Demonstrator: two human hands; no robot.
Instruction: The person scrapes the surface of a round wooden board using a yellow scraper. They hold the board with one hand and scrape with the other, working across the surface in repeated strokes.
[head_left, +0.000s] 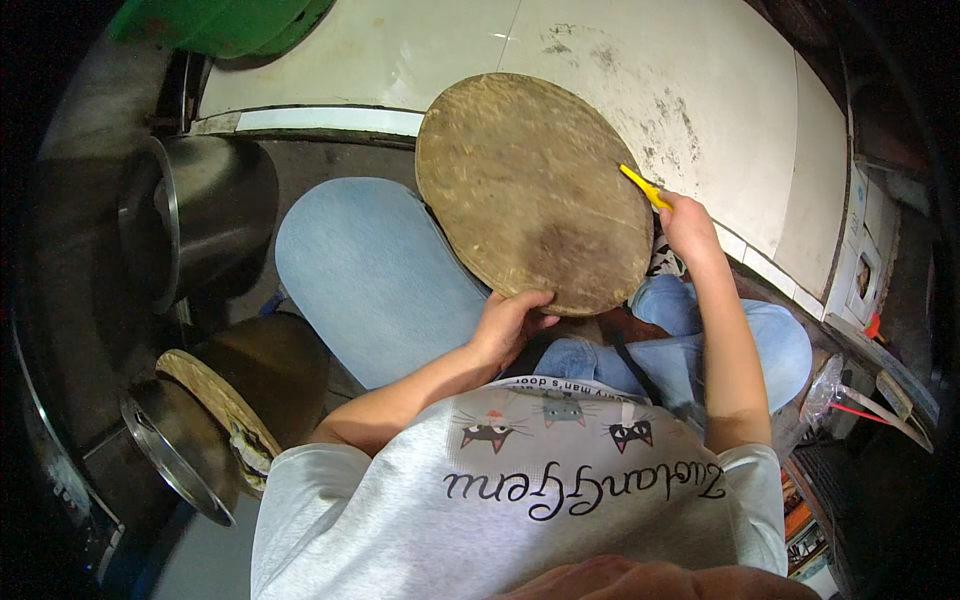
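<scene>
A large round board (525, 195), brown, worn and apparently wooden, is tilted up in front of me. Its surface is scuffed, with a darker patch low on the right. My left hand (517, 322) grips the near edge, thumb on the face and fingers underneath. In my right hand (686, 225) is a slim yellow tool (645, 186), whose tip lies over the board's right edge; its exact kind cannot be made out. The board is close to my left knee (375, 262), which is in blue jeans.
Beyond the board lies a pale tiled surface (360, 67) with dark smudges. A green tub (225, 22) stands at the far left. On the left are a metal pot (217, 210) on its side, another round board (217, 390) and a metal lid (161, 457). Clear plastic wrap (821, 394) is at right.
</scene>
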